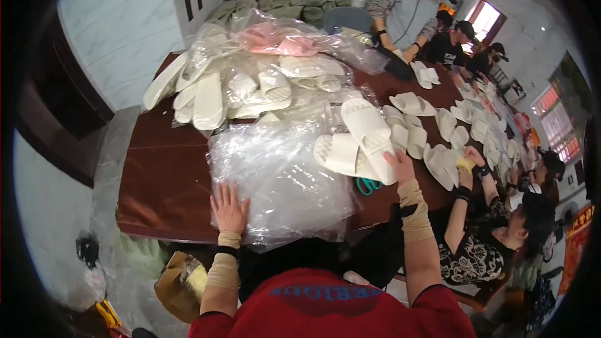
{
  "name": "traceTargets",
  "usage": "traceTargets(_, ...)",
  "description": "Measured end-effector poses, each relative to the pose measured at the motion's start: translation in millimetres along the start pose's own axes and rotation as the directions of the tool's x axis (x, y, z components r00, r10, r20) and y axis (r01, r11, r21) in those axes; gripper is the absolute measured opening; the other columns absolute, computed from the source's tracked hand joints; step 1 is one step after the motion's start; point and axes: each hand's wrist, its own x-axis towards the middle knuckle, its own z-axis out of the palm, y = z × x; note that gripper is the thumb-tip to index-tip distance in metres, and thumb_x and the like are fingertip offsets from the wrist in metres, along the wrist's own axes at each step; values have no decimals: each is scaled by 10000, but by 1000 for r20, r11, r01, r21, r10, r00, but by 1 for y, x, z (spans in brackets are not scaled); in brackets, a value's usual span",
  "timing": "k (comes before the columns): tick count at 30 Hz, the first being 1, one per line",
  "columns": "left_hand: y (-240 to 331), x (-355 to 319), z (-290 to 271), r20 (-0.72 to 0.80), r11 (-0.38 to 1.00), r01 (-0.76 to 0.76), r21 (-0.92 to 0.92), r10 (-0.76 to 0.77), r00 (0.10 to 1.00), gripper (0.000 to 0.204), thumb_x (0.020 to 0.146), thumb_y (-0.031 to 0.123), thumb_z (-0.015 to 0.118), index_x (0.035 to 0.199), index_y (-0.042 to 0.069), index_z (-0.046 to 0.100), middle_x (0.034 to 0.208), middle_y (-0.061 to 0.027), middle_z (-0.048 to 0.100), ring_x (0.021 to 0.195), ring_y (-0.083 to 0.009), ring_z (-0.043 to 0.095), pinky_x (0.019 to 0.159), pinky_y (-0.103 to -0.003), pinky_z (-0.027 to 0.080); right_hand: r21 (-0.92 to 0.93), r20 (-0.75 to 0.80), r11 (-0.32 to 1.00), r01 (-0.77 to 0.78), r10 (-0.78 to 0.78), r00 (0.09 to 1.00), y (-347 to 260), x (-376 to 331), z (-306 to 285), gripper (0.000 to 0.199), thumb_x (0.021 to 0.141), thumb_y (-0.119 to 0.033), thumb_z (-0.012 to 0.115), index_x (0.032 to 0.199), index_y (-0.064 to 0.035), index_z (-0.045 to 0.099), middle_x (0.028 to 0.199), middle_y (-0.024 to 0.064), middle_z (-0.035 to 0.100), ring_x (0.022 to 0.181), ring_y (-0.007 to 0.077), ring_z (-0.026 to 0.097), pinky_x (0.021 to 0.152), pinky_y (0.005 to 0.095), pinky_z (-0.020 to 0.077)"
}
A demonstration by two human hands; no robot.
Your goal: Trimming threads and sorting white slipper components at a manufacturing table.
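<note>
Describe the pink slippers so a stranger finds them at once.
On the brown table, look past the flat clear bags under the left hand to the heap of wrapped slippers. Near its top, the pink slippers stand out by colour from their white neighbours.

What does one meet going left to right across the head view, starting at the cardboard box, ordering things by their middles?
Cardboard box, left hand, clear plastic bags, held white slipper, right hand, co-worker's flowered shirt.
</note>
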Motion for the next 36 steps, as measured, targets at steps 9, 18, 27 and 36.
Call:
traceTargets(9,-8,-2,1,7,999,12,-31,-12,1000,721,868,416,553,1424,29,305,1499,-134,298,1404,-324,220,1116,-535,150,339,-40,940,-47,64,997,-72,-4,-9,339,881,-144,632,1180,8,577,1021,56,654,869,115,614,751,241,498)
traceTargets(18,-10,10,5,33,993,-21,-114,25,999,776,861,462,563,1465,93,247,1476,-111,336,1396,-318,235,1104,-556,167,-681,140,695,232,-188,972,34,-45,133,285,869,-305,604,1068,-102,630,969,141,640,908,307,591,805,391,469)
traceTargets(27,49,16,-74,-173,974,-199,-108,179,969,389,776,266,684,1132,134,601,1258,-58,534,1211,-273,450,1081,-575,216,-887,1,449,111,-240,971,69,-43,45,298,781,-153,681,1045,-61,578,992,158,547,921,357,538,811,448,465)
traceTargets(36,59,41,-39,-5,999,25,-30,-25,1000,476,833,397,621,1263,207,545,1259,-31,564,1276,-278,441,1058,-682,88,-886,103,442,140,-107,989,64,-54,50,405,738,-159,712,1067,-30,513,1013,177,521,945,365,568,784,457,502)
